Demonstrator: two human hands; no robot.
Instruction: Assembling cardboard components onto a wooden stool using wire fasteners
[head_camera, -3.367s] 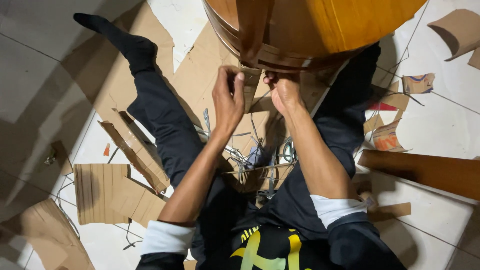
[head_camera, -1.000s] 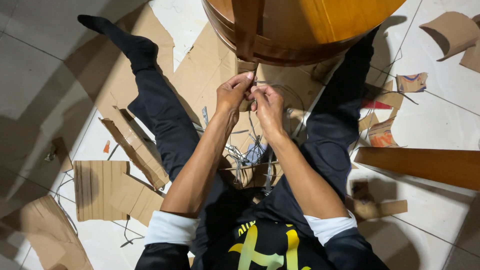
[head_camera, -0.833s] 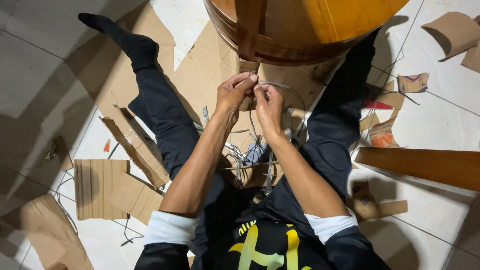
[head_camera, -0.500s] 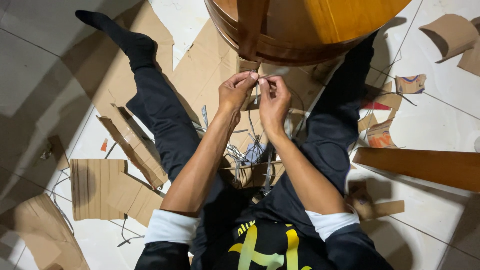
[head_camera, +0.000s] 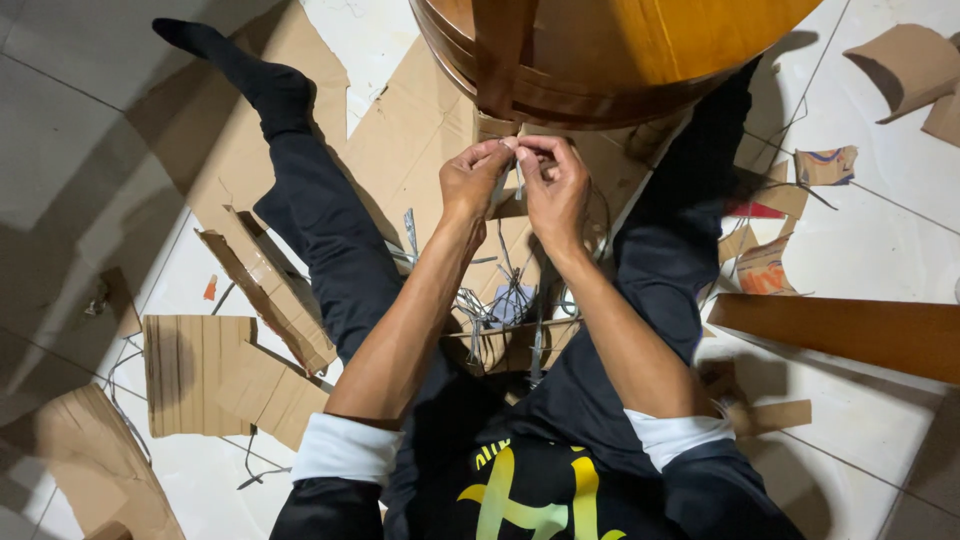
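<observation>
- The left hand (head_camera: 472, 180) and the right hand (head_camera: 553, 185) are now raised together just under the rim of the round wooden piece (head_camera: 600, 50); half a second ago they sat slightly lower, and a few seconds back the left one was further from the right.
- Both hands are pinched shut on a thin grey strip (head_camera: 518, 178), fingertips nearly touching; the strip hangs down between the two palms.
- Judging by the closer pinch, the strip is being worked at its top end, right against the wooden rim.
- Below the wrists, between the person's legs, lies a loose bundle of grey strips (head_camera: 505, 305) on a cardboard scrap, untouched.
- To the outside of the left hand, flattened cardboard sheets (head_camera: 195, 375) lie on the tiled floor (head_camera: 60, 110).
- Out past the right hand, a wooden plank (head_camera: 850, 330) and torn cardboard bits (head_camera: 765, 268) lie well apart from the work.
</observation>
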